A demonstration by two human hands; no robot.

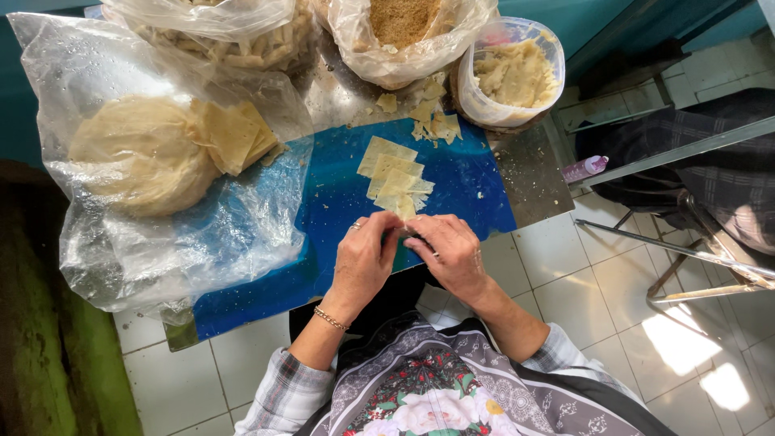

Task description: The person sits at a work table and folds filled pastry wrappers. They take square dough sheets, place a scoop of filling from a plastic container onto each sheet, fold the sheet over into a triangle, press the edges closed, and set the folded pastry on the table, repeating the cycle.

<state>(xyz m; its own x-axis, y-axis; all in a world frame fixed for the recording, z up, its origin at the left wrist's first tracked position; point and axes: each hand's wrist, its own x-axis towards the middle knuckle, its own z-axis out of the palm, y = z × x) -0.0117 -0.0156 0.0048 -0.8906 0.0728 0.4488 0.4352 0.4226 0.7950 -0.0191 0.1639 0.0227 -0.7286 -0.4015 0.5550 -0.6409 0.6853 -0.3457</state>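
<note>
Nearest the person, at the near edge of the glossy blue plastic sheet (339, 202) that covers the table, the left hand (365, 257) and the right hand (452, 252) meet fingertip to fingertip, pinched together on a small pale piece of dough wrapper (406, 232), most of it hidden under the fingers. The fold looks best made with even pressure from both thumbs, edges lined up first, so the thin sheet does not tear.

Just beyond the hands on the blue sheet lies a short overlapping row of pale yellow square wrappers (393, 176); taking only the top one would keep the rest flat. At the sheet's left side, a crumpled clear plastic bag (161, 234) holds a round mound of dough (139, 153) and a stack of cut squares (234, 136). Past the sheet's far right corner stands a clear plastic tub of pale mashed filling (517, 73), with bags of crumbs (402, 20) and strips (242, 48) farthest off.
</note>
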